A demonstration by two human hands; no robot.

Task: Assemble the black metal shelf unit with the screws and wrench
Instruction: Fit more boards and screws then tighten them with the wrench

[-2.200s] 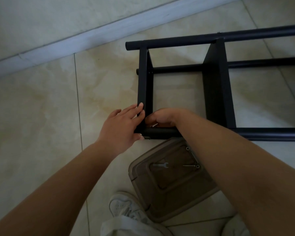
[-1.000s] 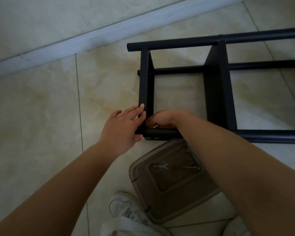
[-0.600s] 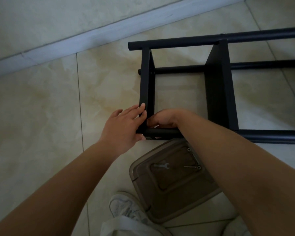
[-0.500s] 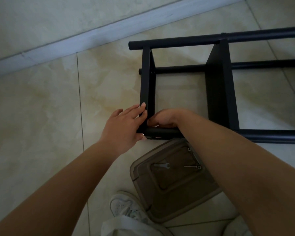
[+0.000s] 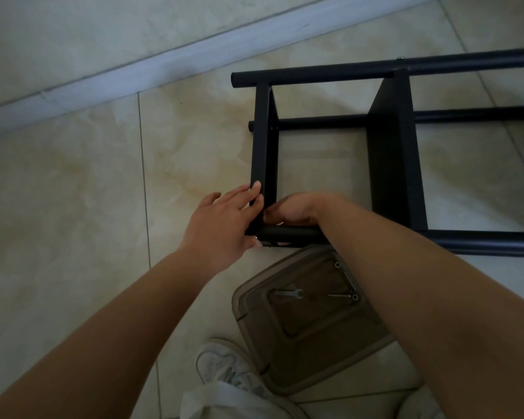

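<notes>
Floor: pale glossy tiles (image 5: 73,182) with a light skirting strip (image 5: 164,65) running diagonally across the far side; the whole job sits on the floor, with no worktop in view.
Left grip: left hand (image 5: 224,222) lies flat with fingers straight against the outer face of the shelf's end panel (image 5: 262,146), fingertips up the panel and thumb at the near corner; it braces rather than clasps.
Right grip: right hand (image 5: 294,210) is curled just inside that same corner, above the near tube (image 5: 294,234); its fingertips are tucked against the panel, and I cannot tell what they pinch, though probably a screw.
Task's thing: black metal shelf unit (image 5: 387,152) lies on its side, tubes running left to right, with the end panel and a second panel (image 5: 397,164) crossing them.
Key relation: the joint sits at the near left corner, directly between the two hands; the tube's long axis runs away to the right, under the right forearm.
Nearer hand: both touch the corner; the right is on the inner, working side.
Wrench: small wrench (image 5: 289,293) rests untouched on the brown plastic lid (image 5: 309,352), near the body, beside loose screws (image 5: 344,296).
Beyond: a white shoe (image 5: 224,367) beside the lid.
Judgement: fastening looks finger-started; the wrench lies closer to the right hand.
</notes>
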